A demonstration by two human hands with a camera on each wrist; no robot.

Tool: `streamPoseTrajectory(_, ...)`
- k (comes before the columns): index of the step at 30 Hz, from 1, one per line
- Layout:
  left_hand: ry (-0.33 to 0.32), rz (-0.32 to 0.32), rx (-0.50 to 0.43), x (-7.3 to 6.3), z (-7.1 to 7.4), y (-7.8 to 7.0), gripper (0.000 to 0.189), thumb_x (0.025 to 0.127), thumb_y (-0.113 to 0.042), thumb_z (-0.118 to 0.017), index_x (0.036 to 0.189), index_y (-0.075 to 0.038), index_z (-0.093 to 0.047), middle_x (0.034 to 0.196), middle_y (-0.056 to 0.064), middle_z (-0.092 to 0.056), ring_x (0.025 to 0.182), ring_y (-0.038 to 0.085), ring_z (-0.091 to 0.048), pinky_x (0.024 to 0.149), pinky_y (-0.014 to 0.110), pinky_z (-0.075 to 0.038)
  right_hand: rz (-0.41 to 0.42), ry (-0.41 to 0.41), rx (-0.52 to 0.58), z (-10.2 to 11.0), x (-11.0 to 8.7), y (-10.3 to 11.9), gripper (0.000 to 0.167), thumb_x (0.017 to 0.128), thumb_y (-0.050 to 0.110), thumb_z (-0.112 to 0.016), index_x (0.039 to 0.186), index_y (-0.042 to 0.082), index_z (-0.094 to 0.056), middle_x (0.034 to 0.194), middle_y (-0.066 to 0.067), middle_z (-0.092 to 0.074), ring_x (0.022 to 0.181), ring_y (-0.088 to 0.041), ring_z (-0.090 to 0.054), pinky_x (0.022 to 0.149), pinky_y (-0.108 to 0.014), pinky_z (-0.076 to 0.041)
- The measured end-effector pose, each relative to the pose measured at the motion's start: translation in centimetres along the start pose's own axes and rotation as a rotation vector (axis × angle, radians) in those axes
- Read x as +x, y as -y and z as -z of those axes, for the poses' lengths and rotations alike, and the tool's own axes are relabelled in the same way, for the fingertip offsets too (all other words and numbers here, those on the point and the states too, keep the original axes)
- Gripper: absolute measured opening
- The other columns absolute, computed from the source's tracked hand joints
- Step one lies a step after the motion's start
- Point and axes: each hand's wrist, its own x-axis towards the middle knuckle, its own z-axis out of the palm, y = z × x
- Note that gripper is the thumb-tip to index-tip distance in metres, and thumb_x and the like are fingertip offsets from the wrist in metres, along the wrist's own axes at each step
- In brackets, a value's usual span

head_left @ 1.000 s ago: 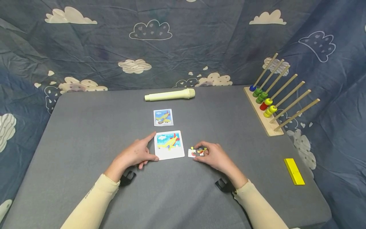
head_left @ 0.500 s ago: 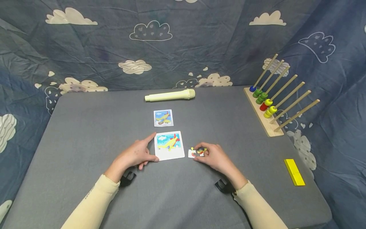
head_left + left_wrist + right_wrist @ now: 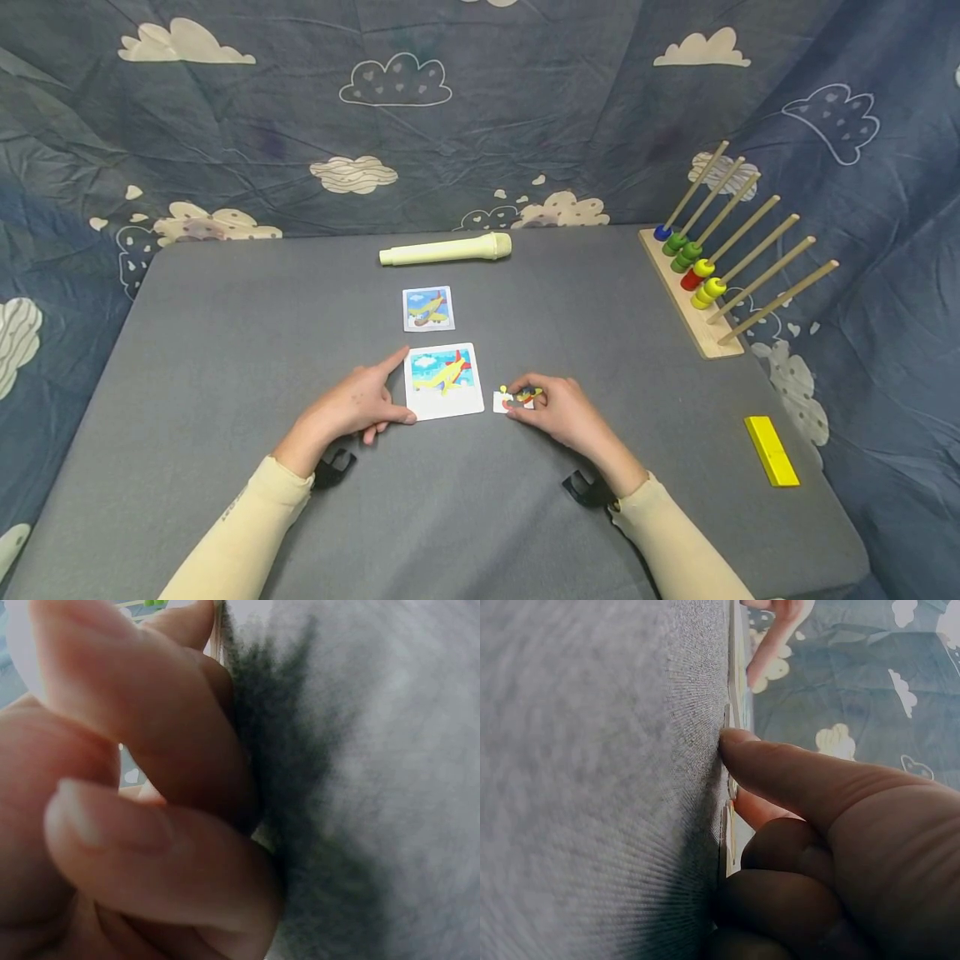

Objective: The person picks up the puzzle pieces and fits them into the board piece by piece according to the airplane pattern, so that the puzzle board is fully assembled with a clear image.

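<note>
A square white board (image 3: 446,404) with a yellow-and-red airplane picture lies flat on the grey table. At its left edge rests my left hand (image 3: 358,402), index fingertip by the top corner and thumb at the bottom corner. The left wrist view shows its other fingers folded near the cloth. To the board's right, my right hand (image 3: 558,408) holds a small jigsaw piece (image 3: 503,402), white with bits of red and yellow, between thumb and index finger, low on the table. My fingers partly cover it. A smaller airplane card (image 3: 429,309) lies beyond the board.
A pale yellow toy microphone (image 3: 446,249) lies at the back of the table. A wooden peg stand (image 3: 697,312) with coloured beads is at the right, and a yellow block (image 3: 772,451) lies nearer the right edge. A cloud-patterned cloth (image 3: 480,125) hangs behind.
</note>
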Motion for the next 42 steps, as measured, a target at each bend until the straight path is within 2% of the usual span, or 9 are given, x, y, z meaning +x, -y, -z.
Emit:
streamPoseTrajectory(12, 0.013, 0.003, -0.020, -0.1, 0.1, 0.0, 0.115, 0.087, -0.022, -0.089, 0.173, -0.019, -0.011, 0.054, 0.001, -0.058, 0.036, 0.011, -0.056, 0.044, 0.027, -0.048, 0.017, -0.014, 0.011, -0.1, -0.1, 0.1, 0.025, 0.089, 0.029, -0.087, 0.109, 0.016, -0.079, 0.057, 0.010, -0.042, 0.052, -0.005, -0.035, 0.048, -0.021, -0.027)
streamPoseTrajectory(17, 0.021, -0.002, -0.005, -0.1, 0.1, 0.0, 0.116, 0.088, -0.024, -0.088, 0.173, -0.019, -0.010, 0.054, 0.001, -0.059, 0.037, 0.012, -0.057, 0.046, 0.027, -0.048, 0.031, -0.025, 0.003, 0.1, -0.2, 1.0, 0.024, 0.090, 0.029, -0.087, 0.110, 0.018, -0.079, 0.057, 0.009, -0.041, 0.050, -0.006, -0.034, 0.048, -0.022, -0.028)
streamPoseTrajectory(22, 0.009, 0.002, -0.003, -0.1, 0.1, 0.0, 0.116, 0.088, -0.024, -0.089, 0.173, -0.020, -0.010, 0.054, 0.002, -0.059, 0.036, 0.012, -0.057, 0.045, 0.029, -0.050, 0.121, 0.007, -0.015, -0.4, 0.6, 3.8, 0.021, 0.092, 0.030, -0.085, 0.110, 0.022, -0.078, 0.053, 0.011, -0.036, 0.049, -0.004, -0.030, 0.049, -0.021, -0.028)
streamPoseTrajectory(26, 0.004, -0.007, 0.010, -0.1, 0.2, 0.1, 0.116, 0.088, -0.024, -0.089, 0.173, -0.018, -0.011, 0.054, 0.002, -0.060, 0.036, 0.013, -0.058, 0.046, 0.030, -0.051, 0.244, 0.039, -0.064, -1.7, 2.1, 6.1, 0.018, 0.092, 0.028, -0.085, 0.107, 0.021, -0.078, 0.053, 0.013, -0.036, 0.049, 0.000, -0.031, 0.050, -0.020, -0.027)
streamPoseTrajectory(29, 0.004, -0.006, 0.016, -0.1, 0.1, 0.1, 0.116, 0.088, -0.025, -0.088, 0.173, -0.018, -0.011, 0.054, 0.002, -0.060, 0.036, 0.014, -0.059, 0.046, 0.030, -0.051, 0.304, 0.068, -0.114, -2.9, 3.1, 7.3, 0.020, 0.090, 0.027, -0.085, 0.107, 0.020, -0.078, 0.053, 0.013, -0.038, 0.049, 0.001, -0.032, 0.050, -0.019, -0.026)
streamPoseTrajectory(34, 0.007, 0.002, 0.022, -0.1, 0.0, 0.1, 0.115, 0.088, -0.026, -0.089, 0.173, -0.020, -0.012, 0.054, 0.001, -0.060, 0.037, 0.013, -0.059, 0.047, 0.029, -0.050, 0.310, 0.102, -0.159, -4.4, 3.8, 8.1, 0.020, 0.090, 0.027, -0.085, 0.107, 0.020, -0.079, 0.054, 0.012, -0.039, 0.050, -0.001, -0.032, 0.051, -0.020, -0.026)
streamPoseTrajectory(42, -0.001, -0.003, 0.028, -0.1, 0.2, 0.1, 0.115, 0.088, -0.027, -0.089, 0.173, -0.020, -0.012, 0.054, 0.001, -0.060, 0.037, 0.014, -0.058, 0.048, 0.029, -0.050, 0.320, 0.079, -0.179, -5.1, 4.2, 8.2, 0.020, 0.091, 0.028, -0.085, 0.108, 0.019, -0.079, 0.056, 0.011, -0.044, 0.051, -0.003, -0.037, 0.052, -0.020, -0.029)
